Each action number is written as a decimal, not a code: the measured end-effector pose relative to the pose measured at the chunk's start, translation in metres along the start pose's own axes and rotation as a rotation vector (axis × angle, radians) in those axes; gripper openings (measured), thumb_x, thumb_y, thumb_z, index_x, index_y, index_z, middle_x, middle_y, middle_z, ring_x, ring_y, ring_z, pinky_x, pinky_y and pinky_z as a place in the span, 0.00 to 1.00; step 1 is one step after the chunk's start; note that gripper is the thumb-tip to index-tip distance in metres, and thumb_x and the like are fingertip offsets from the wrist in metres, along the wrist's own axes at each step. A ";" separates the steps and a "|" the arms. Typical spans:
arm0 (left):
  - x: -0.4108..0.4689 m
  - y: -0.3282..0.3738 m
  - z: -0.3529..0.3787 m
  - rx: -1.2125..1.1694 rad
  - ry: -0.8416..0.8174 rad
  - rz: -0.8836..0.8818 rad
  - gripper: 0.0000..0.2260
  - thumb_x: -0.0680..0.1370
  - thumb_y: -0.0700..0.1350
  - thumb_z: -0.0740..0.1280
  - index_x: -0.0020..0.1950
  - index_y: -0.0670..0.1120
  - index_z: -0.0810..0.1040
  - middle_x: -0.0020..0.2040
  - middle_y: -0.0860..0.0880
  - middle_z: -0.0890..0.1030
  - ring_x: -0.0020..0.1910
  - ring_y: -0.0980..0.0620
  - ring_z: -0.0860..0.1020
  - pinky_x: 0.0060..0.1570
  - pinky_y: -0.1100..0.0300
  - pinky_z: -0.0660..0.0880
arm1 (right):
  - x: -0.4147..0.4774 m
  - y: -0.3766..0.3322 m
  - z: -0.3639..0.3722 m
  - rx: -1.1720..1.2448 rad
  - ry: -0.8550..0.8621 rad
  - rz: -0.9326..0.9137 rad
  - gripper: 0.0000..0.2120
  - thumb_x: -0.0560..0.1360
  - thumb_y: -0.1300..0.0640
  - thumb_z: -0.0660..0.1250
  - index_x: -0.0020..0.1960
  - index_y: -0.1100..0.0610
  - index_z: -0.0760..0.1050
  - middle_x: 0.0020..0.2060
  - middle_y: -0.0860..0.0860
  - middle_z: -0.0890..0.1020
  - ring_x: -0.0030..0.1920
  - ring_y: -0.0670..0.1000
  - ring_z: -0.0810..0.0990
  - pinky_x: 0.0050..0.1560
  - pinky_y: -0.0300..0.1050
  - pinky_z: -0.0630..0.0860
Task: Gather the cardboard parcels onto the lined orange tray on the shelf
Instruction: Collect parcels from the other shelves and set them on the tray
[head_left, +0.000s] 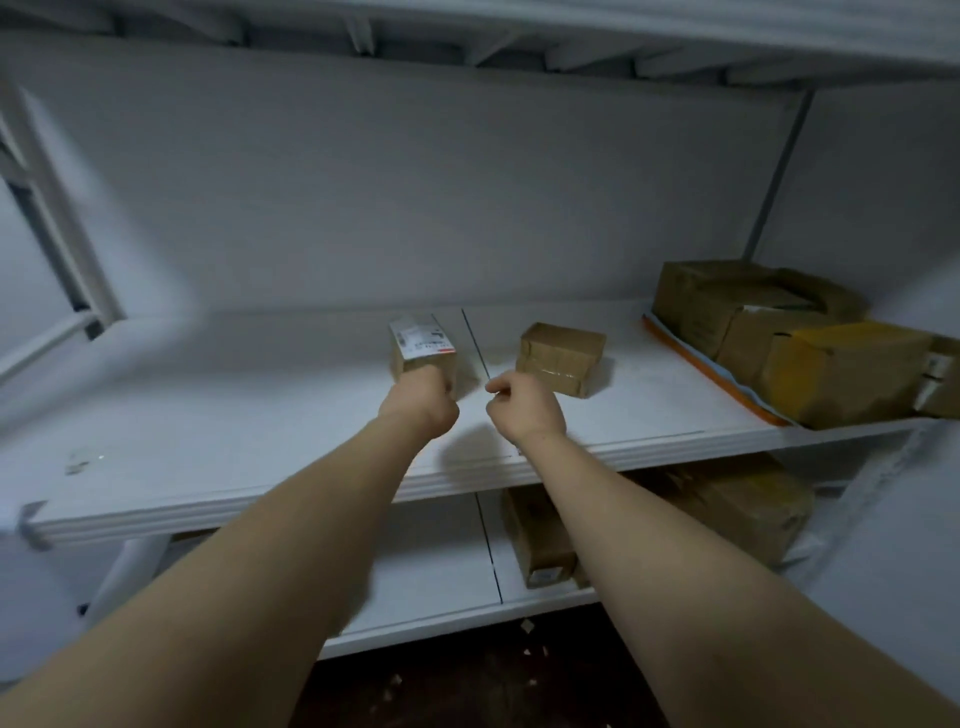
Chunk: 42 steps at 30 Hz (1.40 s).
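A small cardboard parcel with a white label (422, 345) stands on the white shelf (234, 441) near its middle. My left hand (422, 402) grips its near lower side, with the fingers hidden behind the hand. A taped cardboard parcel (562, 357) lies a little to the right. My right hand (524, 408) hovers just in front of its left corner, fingers curled, holding nothing. The lined orange tray (711, 375) sits at the shelf's right end and holds several cardboard parcels (841, 371).
A shelf board runs overhead and a grey wall closes the back. On the lower shelf lie a brown box (540, 540) and a larger parcel (737, 499). A white frame (57, 234) leans at the left. A scrap (80, 461) lies on the shelf's left part.
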<state>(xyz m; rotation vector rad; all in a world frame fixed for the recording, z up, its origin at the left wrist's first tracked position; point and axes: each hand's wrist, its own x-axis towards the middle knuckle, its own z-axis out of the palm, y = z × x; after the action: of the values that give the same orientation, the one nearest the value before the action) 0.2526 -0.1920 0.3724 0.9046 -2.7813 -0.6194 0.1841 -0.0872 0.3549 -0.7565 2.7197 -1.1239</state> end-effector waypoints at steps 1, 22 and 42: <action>0.009 -0.010 -0.007 0.022 0.014 -0.012 0.15 0.75 0.36 0.58 0.59 0.41 0.77 0.57 0.42 0.79 0.55 0.42 0.77 0.45 0.56 0.72 | 0.011 -0.011 0.008 -0.014 -0.013 -0.013 0.17 0.76 0.62 0.60 0.64 0.53 0.76 0.61 0.51 0.79 0.59 0.55 0.77 0.58 0.49 0.76; 0.106 -0.088 -0.029 -0.185 -0.053 -0.125 0.18 0.80 0.38 0.56 0.70 0.39 0.69 0.68 0.42 0.74 0.67 0.42 0.71 0.64 0.54 0.68 | 0.123 -0.062 0.101 0.247 0.014 0.206 0.35 0.68 0.47 0.70 0.72 0.53 0.63 0.64 0.58 0.69 0.62 0.60 0.73 0.58 0.47 0.74; -0.055 -0.037 -0.014 -1.048 -0.034 -0.365 0.25 0.71 0.52 0.71 0.65 0.43 0.72 0.55 0.43 0.81 0.47 0.43 0.81 0.36 0.56 0.78 | -0.040 -0.008 0.023 0.329 -0.179 -0.057 0.48 0.58 0.55 0.82 0.71 0.54 0.60 0.61 0.52 0.66 0.64 0.49 0.64 0.64 0.40 0.66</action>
<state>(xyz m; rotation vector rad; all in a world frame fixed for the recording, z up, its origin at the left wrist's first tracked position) 0.3204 -0.1918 0.3682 1.0720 -1.8096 -1.8677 0.2286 -0.0876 0.3399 -0.8395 2.3019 -1.3949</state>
